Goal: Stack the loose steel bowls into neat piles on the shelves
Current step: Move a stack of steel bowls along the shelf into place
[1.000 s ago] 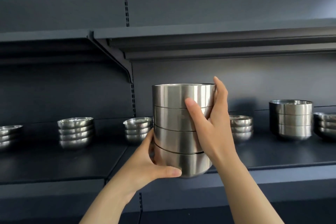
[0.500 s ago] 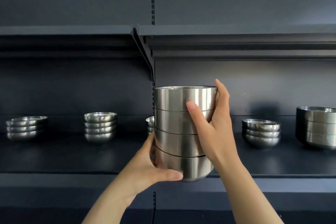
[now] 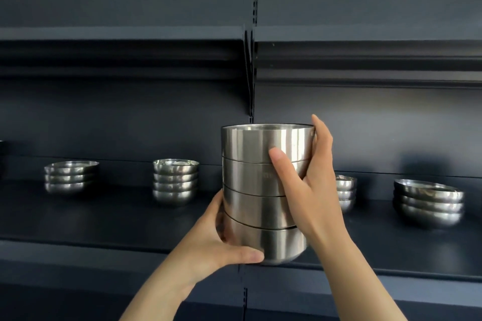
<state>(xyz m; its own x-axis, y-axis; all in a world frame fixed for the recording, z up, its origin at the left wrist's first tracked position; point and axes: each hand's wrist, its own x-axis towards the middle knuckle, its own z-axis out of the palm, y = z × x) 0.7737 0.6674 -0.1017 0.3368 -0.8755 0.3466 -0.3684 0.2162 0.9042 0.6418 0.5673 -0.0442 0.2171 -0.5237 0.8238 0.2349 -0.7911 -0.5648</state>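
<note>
Bowl stack [image 3: 258,190] between both hands' fingers [image 3: 280,164].

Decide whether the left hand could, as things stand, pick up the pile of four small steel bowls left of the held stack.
Probably not: the left hand grips the tall held stack of steel bowls.

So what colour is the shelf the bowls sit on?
Dark navy blue shelf, seen best in the head view.
</note>
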